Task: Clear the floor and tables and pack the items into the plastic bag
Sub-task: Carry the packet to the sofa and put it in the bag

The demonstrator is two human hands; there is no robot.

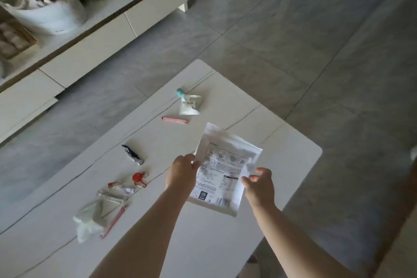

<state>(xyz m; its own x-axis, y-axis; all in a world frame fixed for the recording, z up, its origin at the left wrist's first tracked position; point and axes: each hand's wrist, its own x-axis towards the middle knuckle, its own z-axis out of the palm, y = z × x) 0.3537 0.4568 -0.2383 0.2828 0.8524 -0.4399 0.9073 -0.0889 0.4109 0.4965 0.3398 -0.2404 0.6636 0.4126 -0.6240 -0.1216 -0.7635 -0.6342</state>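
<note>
Head view: left hand (181,172) and right hand (259,187) pinch a white packet (222,171) above the table (282,142); corkscrew (133,155), clips, wrappers remain beside it, unpacked.

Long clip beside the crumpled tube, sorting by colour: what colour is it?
Pink clip, clearest in the head view.

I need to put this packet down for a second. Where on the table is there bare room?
The table's right end, beyond the white packet, is bare, as is the near stretch under the forearms. The left side is crowded: crumpled wrappers, red clip, corkscrew. The far middle holds a pink stick and a squeezed tube.
</note>
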